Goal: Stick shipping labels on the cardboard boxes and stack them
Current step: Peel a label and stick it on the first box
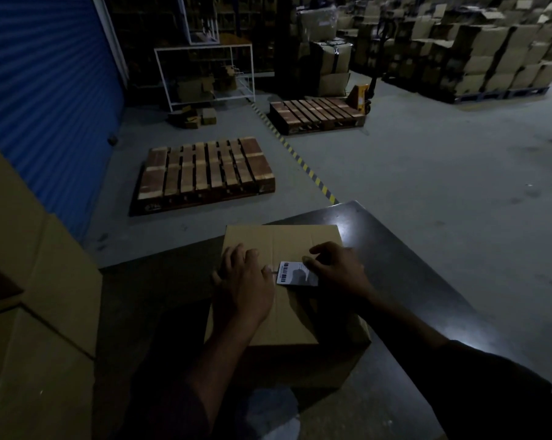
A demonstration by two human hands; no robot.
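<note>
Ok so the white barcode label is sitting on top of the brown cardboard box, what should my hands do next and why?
Probably sweep the right hand flat across the white barcode label to press it down. Its fingertips touch only the label's far edge, while the left hand rests on the brown cardboard box steadying it. Whether the label is fully stuck cannot be told.

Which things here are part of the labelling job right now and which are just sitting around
In the job: cardboard box on the dark table; shipping label on its top; left hand resting on the box; right hand touching the label.

Lying about: two wooden pallets, yellow pallet jack, stacked cartons, white frame rack.
</note>
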